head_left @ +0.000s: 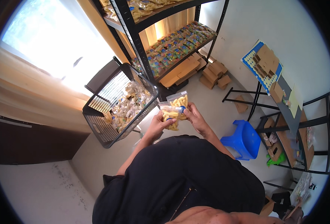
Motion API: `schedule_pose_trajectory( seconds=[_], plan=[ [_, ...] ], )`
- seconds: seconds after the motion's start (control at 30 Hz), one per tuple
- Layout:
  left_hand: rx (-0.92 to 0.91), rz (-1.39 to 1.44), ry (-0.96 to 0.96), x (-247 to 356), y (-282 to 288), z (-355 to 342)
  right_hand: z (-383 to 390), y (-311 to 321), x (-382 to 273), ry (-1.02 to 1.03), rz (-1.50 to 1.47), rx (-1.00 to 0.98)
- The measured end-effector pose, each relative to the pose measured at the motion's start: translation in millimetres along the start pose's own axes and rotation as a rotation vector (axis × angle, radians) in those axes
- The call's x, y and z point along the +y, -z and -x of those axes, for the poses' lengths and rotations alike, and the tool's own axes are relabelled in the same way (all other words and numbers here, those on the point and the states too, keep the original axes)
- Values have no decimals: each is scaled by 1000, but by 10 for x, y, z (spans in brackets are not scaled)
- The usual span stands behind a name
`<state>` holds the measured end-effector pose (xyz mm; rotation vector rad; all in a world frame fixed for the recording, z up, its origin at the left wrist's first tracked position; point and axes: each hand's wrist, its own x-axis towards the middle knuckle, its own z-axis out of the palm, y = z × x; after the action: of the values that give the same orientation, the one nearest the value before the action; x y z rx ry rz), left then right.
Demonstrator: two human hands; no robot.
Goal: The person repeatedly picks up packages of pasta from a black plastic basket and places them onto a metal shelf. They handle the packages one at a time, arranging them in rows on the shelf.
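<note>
In front of my body I hold two small clear zip bags filled with yellow curved pieces, each showing a blue round sticker. The nearer bag is pinched at its side by my left hand, fingers closed with the thumb on its front. My right hand grips the farther bag, its thumb by the blue sticker. The two bags overlap, and the fingers behind them are hidden. To the left, near my left hand, a black mesh basket holds many clear packets.
A black metal shelf rack ahead carries rows of colourful packets, with yellow-filled bags above. Cardboard boxes lie on the floor beside it. At the right are a blue plastic stool and a black-framed table.
</note>
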<state>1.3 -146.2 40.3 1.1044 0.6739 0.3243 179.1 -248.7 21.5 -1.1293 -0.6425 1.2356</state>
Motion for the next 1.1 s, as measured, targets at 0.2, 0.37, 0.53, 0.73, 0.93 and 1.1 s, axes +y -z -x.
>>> schedule_pose_trajectory(
  seconds=[0.2, 0.37, 0.53, 0.73, 0.93, 1.1],
  plan=[
    [29, -213, -99, 16, -30, 27, 2, -40, -94, 45, 14, 10],
    [74, -433, -177, -47, -51, 58, 38, -36, -61, 17, 55, 52],
    [52, -365, -123, -104, -65, 65, 61, -26, -33, 1, 78, 55],
    [62, -338, -109, -179, -83, 116, 111, 35, 28, 9, 81, 26],
    [83, -196, -66, -281, -67, 258, 57, 36, 215, -83, 83, -25],
    [168, -128, -21, -273, 71, 308, -81, -29, 329, -132, 38, -138]
  ],
)
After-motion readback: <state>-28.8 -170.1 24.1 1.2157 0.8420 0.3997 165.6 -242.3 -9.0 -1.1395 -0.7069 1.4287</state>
